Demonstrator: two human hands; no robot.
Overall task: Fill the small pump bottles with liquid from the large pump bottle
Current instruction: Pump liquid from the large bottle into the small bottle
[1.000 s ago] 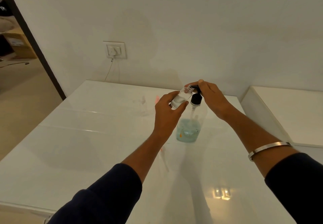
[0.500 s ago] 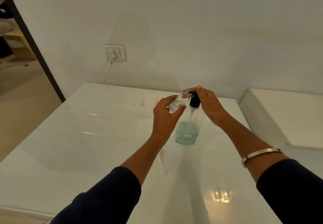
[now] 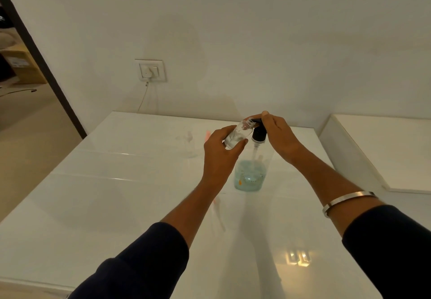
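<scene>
Little has shifted since the earlier frame. Head view: the left hand (image 3: 219, 156) grasps the small bottle (image 3: 236, 135), tilted, its mouth at the large pump bottle's (image 3: 250, 173) black pump head (image 3: 258, 133). Over that pump, the right hand (image 3: 278, 135) presses down, fingers curled.

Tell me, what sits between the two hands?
In the head view, the tilted small bottle and the large bottle's black pump sit between the left hand and right hand.

white table (image 3: 116, 205), wall socket (image 3: 150, 70), cable (image 3: 142, 98)
</scene>
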